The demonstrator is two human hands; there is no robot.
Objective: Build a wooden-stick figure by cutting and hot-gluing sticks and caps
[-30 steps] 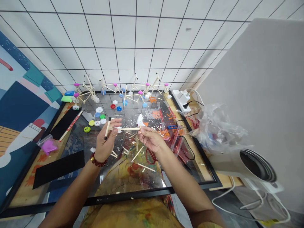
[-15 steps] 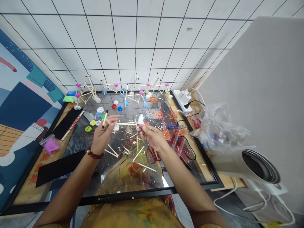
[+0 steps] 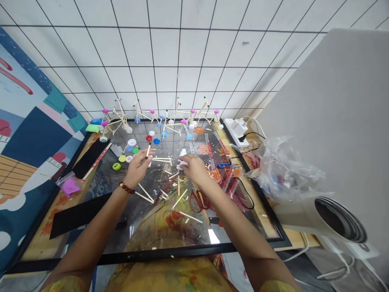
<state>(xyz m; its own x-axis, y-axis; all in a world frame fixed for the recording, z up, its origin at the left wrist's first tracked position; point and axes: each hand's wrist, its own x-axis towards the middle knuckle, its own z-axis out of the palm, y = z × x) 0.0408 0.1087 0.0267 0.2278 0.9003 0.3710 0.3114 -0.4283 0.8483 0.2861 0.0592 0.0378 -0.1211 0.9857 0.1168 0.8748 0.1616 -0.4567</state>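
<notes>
My left hand [image 3: 138, 166] is closed on a small wooden stick frame [image 3: 161, 159], with a black-tipped stick [image 3: 148, 151] rising from the fingers and thin sticks reaching right. Just right of the frame, my right hand [image 3: 194, 168] has its fingers round a small white bottle [image 3: 182, 159], which looks like a glue bottle; the palm side of the grip is hidden. Loose stick pieces [image 3: 180, 198] lie below the hands. Red-handled scissors [image 3: 199, 201] rest under my right forearm. Bottle caps [image 3: 131, 142] in several colours are beyond my left hand.
Along the tiled wall stand several stick bicycle models [image 3: 174, 129] with cap wheels and pink seats. A power strip [image 3: 237, 130], a clear plastic bag [image 3: 285, 166] and a grey roll [image 3: 322, 219] are on the right. Black strips [image 3: 79, 215] and a purple clay bag [image 3: 69, 185] are left.
My right hand has let go of the frame's right end and moved onto the white bottle. My left hand has turned the frame, so the black-tipped stick now points away. The view has shifted slightly.
</notes>
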